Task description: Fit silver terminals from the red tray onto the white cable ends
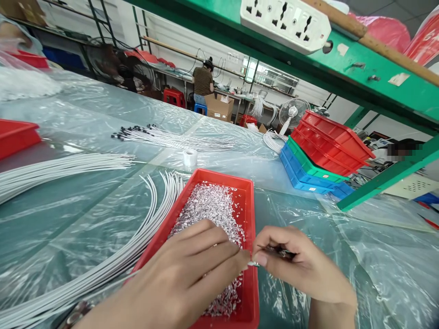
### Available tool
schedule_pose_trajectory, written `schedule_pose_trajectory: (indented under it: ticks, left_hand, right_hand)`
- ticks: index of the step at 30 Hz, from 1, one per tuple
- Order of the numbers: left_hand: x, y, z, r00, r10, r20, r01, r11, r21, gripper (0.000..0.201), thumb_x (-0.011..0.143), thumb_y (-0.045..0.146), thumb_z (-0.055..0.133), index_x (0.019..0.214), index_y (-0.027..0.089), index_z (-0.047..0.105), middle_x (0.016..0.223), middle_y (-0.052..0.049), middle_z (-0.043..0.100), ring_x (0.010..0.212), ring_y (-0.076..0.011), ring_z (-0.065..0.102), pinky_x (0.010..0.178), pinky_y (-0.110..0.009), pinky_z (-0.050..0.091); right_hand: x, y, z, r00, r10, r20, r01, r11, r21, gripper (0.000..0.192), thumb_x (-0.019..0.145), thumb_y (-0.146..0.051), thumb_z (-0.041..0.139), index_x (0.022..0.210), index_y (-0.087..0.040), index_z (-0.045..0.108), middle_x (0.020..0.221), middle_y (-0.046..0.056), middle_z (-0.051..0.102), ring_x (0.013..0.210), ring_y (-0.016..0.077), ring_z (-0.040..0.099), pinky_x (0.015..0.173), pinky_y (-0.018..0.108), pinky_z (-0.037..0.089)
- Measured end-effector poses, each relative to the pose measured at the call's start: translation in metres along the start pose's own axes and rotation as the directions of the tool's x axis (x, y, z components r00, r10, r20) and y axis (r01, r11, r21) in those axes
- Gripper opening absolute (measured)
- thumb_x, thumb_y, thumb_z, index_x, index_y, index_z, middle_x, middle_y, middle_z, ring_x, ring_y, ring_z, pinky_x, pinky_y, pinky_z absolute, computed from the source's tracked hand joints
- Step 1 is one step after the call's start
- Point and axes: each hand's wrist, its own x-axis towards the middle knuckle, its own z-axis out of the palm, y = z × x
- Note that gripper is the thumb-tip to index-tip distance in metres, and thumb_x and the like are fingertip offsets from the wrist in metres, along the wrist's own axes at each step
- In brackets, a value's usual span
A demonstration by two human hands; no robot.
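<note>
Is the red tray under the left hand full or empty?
Partly full: small silvery bits cover much of the tray, but bare red shows along its right side. I can't tell how deep they lie.

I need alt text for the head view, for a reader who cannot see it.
A person's left hand and right hand meet at a small white piece over the edge of a red tray of shiny bits. White cables lie to the left on the table; stacked bins stand behind, to the right.
</note>
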Motion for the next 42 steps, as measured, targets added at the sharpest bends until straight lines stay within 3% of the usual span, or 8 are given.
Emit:
schedule_pose_trajectory:
  ticks: [5, 10, 16, 22, 26, 30, 37, 42]
  left_hand:
    - [-0.001, -0.006, 0.003, 0.997, 0.030, -0.077, -0.022, 0.995, 0.101, 0.030, 0.104, 0.012, 0.026, 0.114, 0.016, 0.054, 0.090, -0.005, 0.069, 0.082, -0.0205, 0.058, 0.073, -0.035, 0.038]
    - [0.000, -0.009, 0.004, 0.997, 0.059, -0.055, -0.052, 0.992, 0.117, 0.027, 0.103, 0.010, 0.030, 0.113, 0.014, 0.055, 0.091, -0.006, 0.069, 0.082, -0.0205, 0.058, 0.073, -0.035, 0.037]
    - [0.000, -0.003, 0.006, 1.000, -0.019, -0.003, 0.019, 0.991, 0.132, 0.026, 0.102, 0.008, 0.030, 0.113, 0.013, 0.053, 0.086, -0.005, 0.067, 0.076, -0.0198, 0.056, 0.069, -0.035, 0.036]
    - [0.001, -0.004, 0.011, 0.992, -0.119, -0.030, 0.119, 0.993, 0.009, 0.020, 0.101, 0.012, 0.039, 0.101, 0.017, 0.059, 0.076, -0.001, 0.067, 0.062, -0.0156, 0.057, 0.060, -0.030, 0.038]
    - [0.007, -0.002, 0.005, 0.919, -0.379, 0.112, 0.394, 0.863, -0.314, 0.019, 0.098, 0.024, 0.048, 0.092, 0.024, 0.066, 0.078, 0.004, 0.069, 0.067, -0.0126, 0.062, 0.062, -0.022, 0.044]
    - [0.014, -0.004, -0.003, 0.837, -0.469, 0.281, 0.547, 0.710, -0.444, 0.027, 0.096, 0.029, 0.048, 0.082, 0.022, 0.070, 0.069, 0.004, 0.068, 0.061, -0.0120, 0.060, 0.052, -0.019, 0.040]
    - [0.016, -0.006, 0.007, 0.820, -0.524, 0.229, 0.554, 0.629, -0.545, 0.027, 0.094, 0.029, 0.050, 0.079, 0.019, 0.070, 0.067, 0.001, 0.065, 0.062, -0.0127, 0.054, 0.052, -0.020, 0.038]
    - [0.015, 0.000, 0.015, 0.793, -0.607, 0.053, 0.513, 0.617, -0.596, 0.021, 0.093, 0.028, 0.052, 0.079, 0.019, 0.065, 0.064, 0.003, 0.057, 0.060, -0.0114, 0.052, 0.054, -0.020, 0.041]
  right_hand:
    - [0.000, 0.000, 0.002, 0.995, -0.035, -0.091, 0.026, 0.995, -0.095, 0.010, 0.094, -0.013, 0.055, 0.086, -0.018, 0.059, 0.070, -0.004, 0.053, 0.059, 0.0105, 0.041, 0.053, 0.024, 0.030]
    - [-0.003, 0.002, 0.001, 0.992, -0.066, -0.109, 0.052, 0.990, -0.132, 0.021, 0.084, -0.003, 0.054, 0.092, -0.020, 0.064, 0.073, -0.005, 0.057, 0.060, 0.0101, 0.045, 0.053, 0.024, 0.032]
    - [-0.007, 0.001, 0.000, 0.984, -0.083, -0.155, 0.042, 0.966, -0.254, 0.023, 0.085, -0.005, 0.054, 0.095, -0.022, 0.064, 0.077, -0.005, 0.061, 0.063, 0.0105, 0.050, 0.055, 0.025, 0.034]
    - [-0.013, -0.005, 0.006, 0.969, -0.214, -0.123, 0.120, 0.844, -0.522, 0.022, 0.091, -0.009, 0.046, 0.103, -0.024, 0.054, 0.080, -0.005, 0.061, 0.063, 0.0119, 0.055, 0.059, 0.027, 0.036]
    - [-0.013, -0.008, 0.013, 0.972, -0.201, -0.126, 0.107, 0.845, -0.524, 0.017, 0.092, -0.011, 0.045, 0.100, -0.023, 0.052, 0.075, -0.004, 0.058, 0.059, 0.0123, 0.052, 0.054, 0.027, 0.033]
    - [-0.011, -0.006, 0.014, 0.972, -0.205, -0.112, 0.119, 0.847, -0.518, 0.020, 0.092, -0.011, 0.044, 0.104, -0.026, 0.051, 0.077, -0.006, 0.059, 0.062, 0.0121, 0.054, 0.058, 0.028, 0.035]
    - [-0.008, -0.002, 0.005, 0.966, -0.227, -0.121, 0.142, 0.863, -0.486, 0.020, 0.097, -0.011, 0.050, 0.105, -0.028, 0.057, 0.079, -0.005, 0.059, 0.063, 0.0118, 0.052, 0.060, 0.028, 0.035]
    - [-0.004, 0.001, 0.007, 0.932, -0.132, -0.337, 0.005, 0.935, -0.353, 0.014, 0.097, -0.021, 0.059, 0.108, -0.030, 0.059, 0.085, -0.004, 0.060, 0.069, 0.0130, 0.053, 0.055, 0.023, 0.037]
